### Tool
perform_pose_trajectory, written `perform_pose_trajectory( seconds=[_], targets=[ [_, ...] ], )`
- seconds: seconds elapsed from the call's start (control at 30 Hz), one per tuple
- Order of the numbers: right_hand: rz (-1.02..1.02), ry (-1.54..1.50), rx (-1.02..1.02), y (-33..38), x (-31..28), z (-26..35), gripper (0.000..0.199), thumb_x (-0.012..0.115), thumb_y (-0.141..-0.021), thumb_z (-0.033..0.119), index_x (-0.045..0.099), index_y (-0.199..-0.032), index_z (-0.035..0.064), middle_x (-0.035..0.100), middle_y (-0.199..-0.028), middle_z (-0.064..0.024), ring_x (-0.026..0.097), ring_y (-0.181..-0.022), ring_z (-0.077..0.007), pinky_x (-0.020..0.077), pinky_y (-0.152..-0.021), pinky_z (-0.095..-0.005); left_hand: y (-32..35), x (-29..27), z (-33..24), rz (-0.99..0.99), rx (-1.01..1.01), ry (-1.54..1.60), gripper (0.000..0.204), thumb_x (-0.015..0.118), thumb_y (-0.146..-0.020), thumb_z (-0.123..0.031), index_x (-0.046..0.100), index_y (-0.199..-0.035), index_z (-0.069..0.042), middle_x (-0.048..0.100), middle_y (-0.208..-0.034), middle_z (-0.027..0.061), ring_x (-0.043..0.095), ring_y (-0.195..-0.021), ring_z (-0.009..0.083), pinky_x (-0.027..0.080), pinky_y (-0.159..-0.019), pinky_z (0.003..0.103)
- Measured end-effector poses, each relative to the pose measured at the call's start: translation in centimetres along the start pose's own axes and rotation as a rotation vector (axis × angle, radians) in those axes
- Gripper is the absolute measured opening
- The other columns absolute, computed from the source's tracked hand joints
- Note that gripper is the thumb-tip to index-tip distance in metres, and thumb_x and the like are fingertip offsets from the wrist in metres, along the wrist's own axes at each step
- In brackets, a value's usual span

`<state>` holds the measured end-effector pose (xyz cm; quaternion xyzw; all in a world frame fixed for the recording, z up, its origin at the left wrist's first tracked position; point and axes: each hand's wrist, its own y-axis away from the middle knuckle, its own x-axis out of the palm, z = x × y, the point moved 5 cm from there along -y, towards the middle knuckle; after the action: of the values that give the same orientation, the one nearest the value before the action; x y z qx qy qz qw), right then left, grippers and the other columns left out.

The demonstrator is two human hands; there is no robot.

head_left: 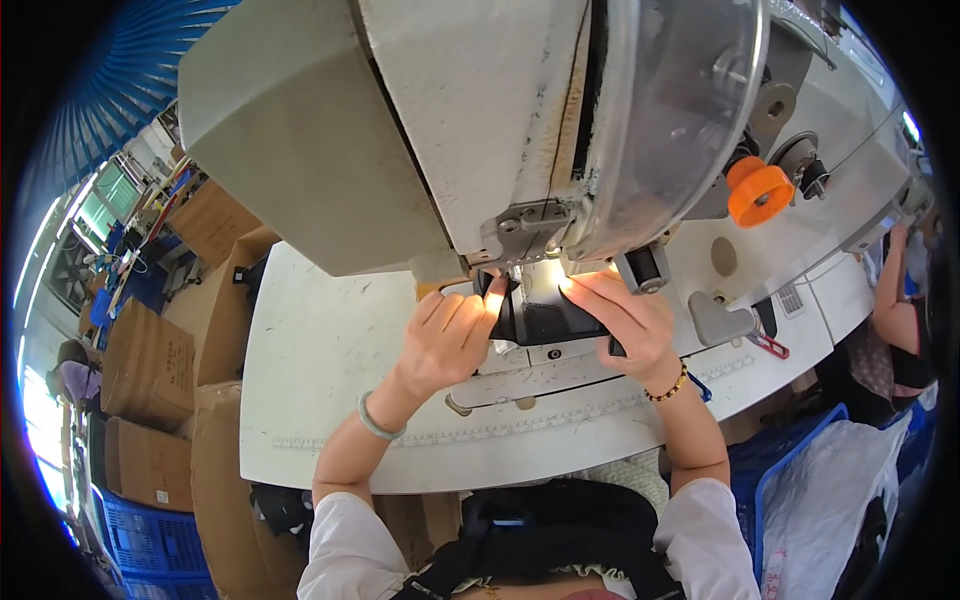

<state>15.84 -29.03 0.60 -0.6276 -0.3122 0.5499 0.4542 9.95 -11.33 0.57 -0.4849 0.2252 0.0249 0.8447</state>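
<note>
A small, dark, flat workpiece (550,318), maybe fabric or leather, lies under the lit needle area of a sewing machine (470,100). My left hand (445,338) grips its left edge with curled fingers, the index finger reaching close to the presser foot. On the other side, my right hand (637,325) has its fingers stretched over the right part of the piece, with the thumb lower at its near edge. The machine head hides the far side of the piece and part of the fingertips.
A white table (330,370) carries the machine, with a ruler strip along its front. Right of my hand lie a grey lever plate (720,320) and a red-handled tool (770,346). Cardboard boxes (145,365) stand left; a blue crate (790,470) stands right, near another person's arm (890,290).
</note>
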Motion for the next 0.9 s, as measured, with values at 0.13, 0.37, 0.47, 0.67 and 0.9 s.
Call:
perform_pose_trajectory(
  seconds=[0.13,0.37,0.47,0.67,0.9],
  targets=[
    [0.021,-0.018,0.018,0.2,0.1,-0.3,0.05,0.06,-0.045,-0.006,0.067,-0.094,0.0011,0.06,-0.094,-0.0098,0.061,-0.094,-0.0334,0.0488,-0.09,-0.0484,-0.1,-0.2,-0.2,0.027,0.004,-0.011,0.021,0.063,-0.066,0.004,0.065,-0.086,0.002,0.039,-0.064,0.0024,0.037,-0.051,0.0129,0.029,-0.047,0.026],
    [0.015,-0.152,0.034,0.1,0.2,-1.5,0.043,0.058,-0.047,-0.004,0.067,-0.089,-0.0011,0.061,-0.098,-0.0132,0.061,-0.095,-0.0345,0.0489,-0.09,-0.0489,-0.3,-0.5,-0.5,0.134,0.026,0.011,0.015,0.061,-0.069,0.004,0.06,-0.083,0.004,0.044,-0.068,0.0044,0.04,-0.054,0.0144,0.031,-0.048,0.027],
    [0.016,-0.185,0.064,0.0,0.3,-1.6,0.042,0.055,-0.046,-0.005,0.066,-0.086,-0.002,0.062,-0.097,-0.0138,0.061,-0.096,-0.0352,0.0492,-0.089,-0.0487,-0.4,-0.6,-0.7,0.103,0.016,0.005,0.016,0.061,-0.068,0.004,0.06,-0.084,0.005,0.044,-0.069,0.0049,0.041,-0.055,0.0147,0.031,-0.049,0.027],
    [0.0,-0.145,0.049,-0.1,0.0,-1.4,0.038,0.057,-0.047,-0.004,0.066,-0.083,-0.0028,0.062,-0.094,-0.0137,0.062,-0.093,-0.0359,0.0506,-0.087,-0.0477,-0.4,-0.5,-0.5,0.075,-0.012,0.027,0.016,0.062,-0.067,0.006,0.06,-0.083,0.004,0.043,-0.067,0.0047,0.04,-0.054,0.0151,0.033,-0.049,0.028],
    [0.007,-0.105,-0.002,0.0,0.1,-1.2,0.035,0.059,-0.047,-0.002,0.065,-0.082,-0.0032,0.06,-0.092,-0.0129,0.062,-0.092,-0.0355,0.051,-0.086,-0.0478,-0.4,-0.4,-0.3,0.078,-0.009,0.054,0.01,0.062,-0.069,0.006,0.06,-0.079,0.003,0.041,-0.066,0.0039,0.039,-0.053,0.0149,0.033,-0.048,0.029]
  ],
)
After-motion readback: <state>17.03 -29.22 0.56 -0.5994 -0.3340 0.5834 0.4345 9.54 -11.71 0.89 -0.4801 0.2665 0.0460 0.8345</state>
